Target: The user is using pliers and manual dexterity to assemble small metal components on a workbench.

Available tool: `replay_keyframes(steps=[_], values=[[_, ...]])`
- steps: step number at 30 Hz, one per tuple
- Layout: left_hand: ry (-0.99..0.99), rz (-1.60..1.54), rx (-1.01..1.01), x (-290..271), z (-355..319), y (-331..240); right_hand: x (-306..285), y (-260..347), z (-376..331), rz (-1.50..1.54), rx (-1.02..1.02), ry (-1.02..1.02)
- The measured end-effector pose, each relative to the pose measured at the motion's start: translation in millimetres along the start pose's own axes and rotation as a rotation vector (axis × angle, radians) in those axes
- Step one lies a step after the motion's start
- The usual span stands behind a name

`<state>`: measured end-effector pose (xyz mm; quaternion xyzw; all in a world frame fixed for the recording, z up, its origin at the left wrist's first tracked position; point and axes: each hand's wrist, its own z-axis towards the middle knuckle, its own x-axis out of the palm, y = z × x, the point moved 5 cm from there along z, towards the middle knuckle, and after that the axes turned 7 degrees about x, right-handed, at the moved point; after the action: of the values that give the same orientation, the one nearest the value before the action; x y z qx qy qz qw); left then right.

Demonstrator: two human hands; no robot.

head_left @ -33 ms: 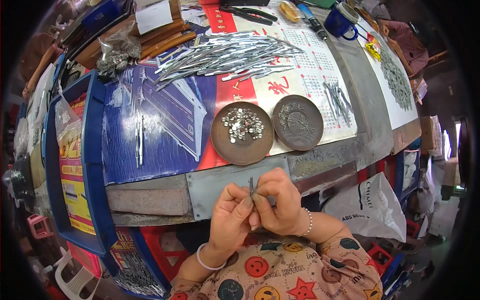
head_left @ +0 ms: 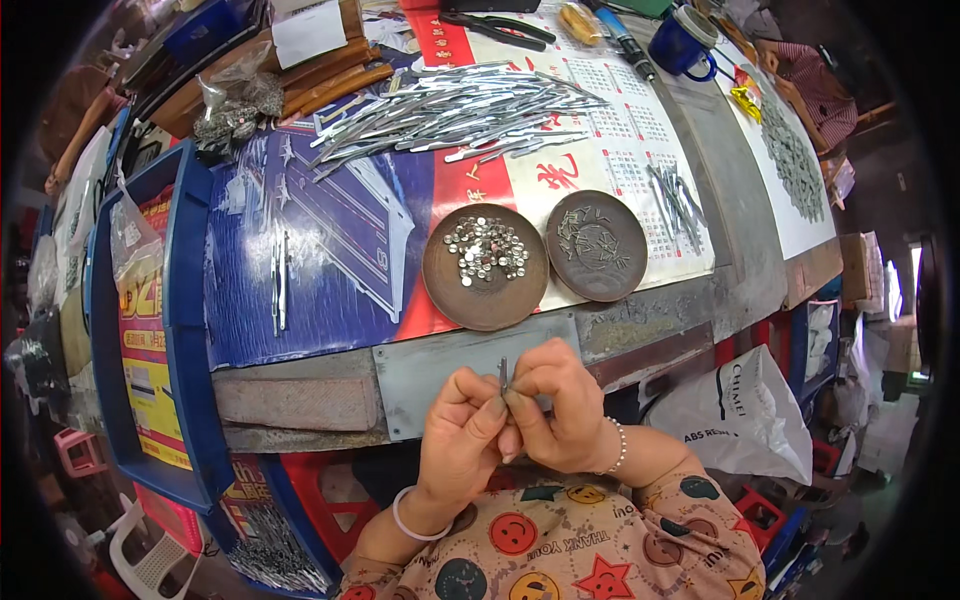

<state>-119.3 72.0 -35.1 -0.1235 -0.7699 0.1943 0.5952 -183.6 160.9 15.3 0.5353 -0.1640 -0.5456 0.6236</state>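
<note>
Nearest is a tan shirt point(head_left: 513, 533) printed with smiling faces and stars. Just beyond it, the person's left hand point(head_left: 458, 432) and right hand point(head_left: 562, 410) come together, thumbs and fingers of both pinching one slim, dark metal piece point(head_left: 504, 370), whose tip points away from the body. Past the fingertips lies a flat grey plate point(head_left: 408, 402) at the table's edge. Farther on, two round brown dishes sit side by side: the left dish point(head_left: 482, 312) holds shiny silver discs point(head_left: 485, 249), the right dish point(head_left: 612, 284) thin metal pins point(head_left: 593, 240). Behind them spreads a heap of silvery strips point(head_left: 450, 112), then black-handled pliers point(head_left: 500, 30) and a blue mug point(head_left: 682, 42).
</note>
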Motion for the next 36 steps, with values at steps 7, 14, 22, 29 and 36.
replay_keyframes(steps=[7,14,22,29,36], values=[[0.13,-0.044,-0.002,7,-2,-5,-10,10,2,0.174,0.113,0.133],[0.167,0.106,0.05,6,-9,-13,-16,15,15,0.197,0.201,0.382],[0.176,0.17,0.054,5,-12,-13,-17,25,14,0.076,0.14,0.333],[0.125,0.105,0.055,0,-14,-7,-11,17,9,0.046,0.179,0.372],[0.26,0.025,0.034,12,-16,-8,-13,12,14,0.351,0.26,0.441]])
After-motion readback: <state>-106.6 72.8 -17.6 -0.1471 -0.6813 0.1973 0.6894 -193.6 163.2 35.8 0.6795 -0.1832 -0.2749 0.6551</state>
